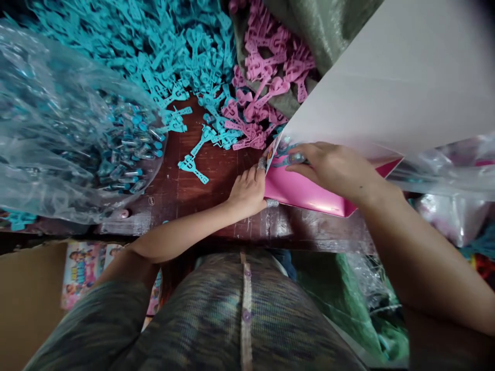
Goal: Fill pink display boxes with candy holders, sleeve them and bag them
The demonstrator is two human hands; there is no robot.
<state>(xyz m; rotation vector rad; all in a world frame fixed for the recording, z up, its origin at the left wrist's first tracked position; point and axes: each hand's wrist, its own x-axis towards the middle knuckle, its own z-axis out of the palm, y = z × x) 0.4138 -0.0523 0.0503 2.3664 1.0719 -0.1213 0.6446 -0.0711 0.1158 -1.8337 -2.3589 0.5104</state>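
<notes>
My left hand point(248, 191) is closed on the near left edge of an open cardboard box point(313, 193), white with a shiny pink panel. Silvery tape wraps its thumb and a fingertip. Inside the box, my right hand point(328, 165) pinches a small bluish, partly clear plastic piece point(297, 157); its exact kind is hidden by the fingers. More pink and blue bits lie beside those fingertips. Just left of the box, a turquoise plastic piece point(193, 167) rests on the dark wooden table point(216, 190).
Turquoise plastic pieces point(154, 46) pile up at the back, beside a heap of pink ones point(266, 67). A clear bag point(58, 123) of small blue-capped tubes point(133, 149) fills the left. Below it stands a cardboard carton point(31, 299) with printed boxes point(79, 273). Green sacking point(340, 293) hangs lower right.
</notes>
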